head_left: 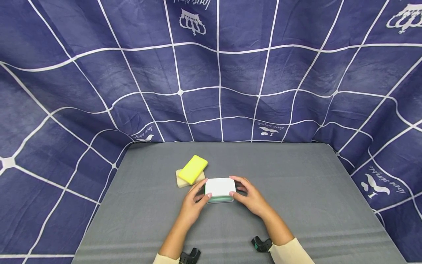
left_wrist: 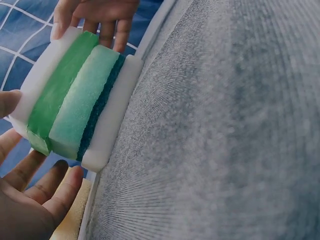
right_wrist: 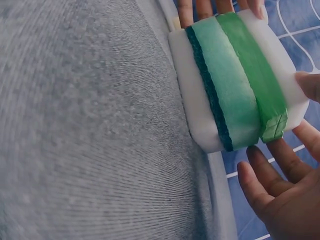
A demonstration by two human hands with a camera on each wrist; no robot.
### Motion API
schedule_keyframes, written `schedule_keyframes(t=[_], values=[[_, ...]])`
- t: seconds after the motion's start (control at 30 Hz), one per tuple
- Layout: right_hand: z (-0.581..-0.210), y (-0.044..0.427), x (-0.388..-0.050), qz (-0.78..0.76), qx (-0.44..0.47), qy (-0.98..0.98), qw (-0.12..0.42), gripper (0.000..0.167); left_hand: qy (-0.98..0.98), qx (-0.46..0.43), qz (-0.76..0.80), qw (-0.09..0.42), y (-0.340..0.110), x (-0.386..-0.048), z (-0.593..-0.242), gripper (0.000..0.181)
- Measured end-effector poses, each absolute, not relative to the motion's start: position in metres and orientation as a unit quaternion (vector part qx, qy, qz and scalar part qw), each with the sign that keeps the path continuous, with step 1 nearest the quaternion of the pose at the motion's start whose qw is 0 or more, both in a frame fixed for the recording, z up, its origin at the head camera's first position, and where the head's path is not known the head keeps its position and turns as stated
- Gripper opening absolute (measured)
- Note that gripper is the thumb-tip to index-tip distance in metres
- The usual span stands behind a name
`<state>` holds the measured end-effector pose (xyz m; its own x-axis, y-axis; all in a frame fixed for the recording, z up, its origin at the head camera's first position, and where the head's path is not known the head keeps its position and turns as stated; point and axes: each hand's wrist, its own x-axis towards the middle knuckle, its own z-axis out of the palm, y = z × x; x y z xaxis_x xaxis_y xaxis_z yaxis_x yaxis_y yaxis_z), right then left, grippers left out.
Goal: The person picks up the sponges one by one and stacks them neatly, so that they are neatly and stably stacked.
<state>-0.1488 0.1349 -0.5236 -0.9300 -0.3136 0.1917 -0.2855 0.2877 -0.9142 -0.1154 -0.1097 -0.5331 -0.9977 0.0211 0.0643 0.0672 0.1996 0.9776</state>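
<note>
A stack stands upright on the table between both hands. Its top layer is a white sponge (head_left: 220, 186). Beneath come a flat green piece (left_wrist: 62, 95), a teal sponge (left_wrist: 82, 105) with a dark blue-green scouring side facing down, and another white sponge (left_wrist: 114, 112) on the table. At the stack's left end, my left hand (head_left: 192, 203) pinches the top white sponge between thumb and index finger. My right hand (head_left: 252, 200) pinches its right end likewise. The lower fingers of both hands spread beside the stack. Whether they touch the lower layers is hard to tell.
Left of and behind the stack, a bright yellow sponge (head_left: 193, 169) lies askew on a beige sponge (head_left: 182, 181), close to the left fingertips. Grey cloth covers the table (head_left: 296, 183). A blue curtain with white lines (head_left: 237, 73) hangs at the back and sides.
</note>
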Motion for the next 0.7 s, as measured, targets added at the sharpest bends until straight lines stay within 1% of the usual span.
schedule_keyframes(t=[0.2,0.47,0.7], values=[[-0.529,0.138,-0.151,-0.581,-0.191,0.791,0.026,0.055,-0.772,-0.026,-0.635,0.02,-0.11,-0.115,-0.533,0.054],[-0.529,0.14,-0.152,-0.578,-0.196,0.792,0.029,0.056,-0.778,-0.02,-0.627,0.032,-0.111,-0.114,-0.53,0.057],[-0.529,0.14,-0.153,-0.578,-0.203,0.79,0.027,0.057,-0.765,0.007,-0.641,0.07,-0.114,-0.119,-0.523,0.047]])
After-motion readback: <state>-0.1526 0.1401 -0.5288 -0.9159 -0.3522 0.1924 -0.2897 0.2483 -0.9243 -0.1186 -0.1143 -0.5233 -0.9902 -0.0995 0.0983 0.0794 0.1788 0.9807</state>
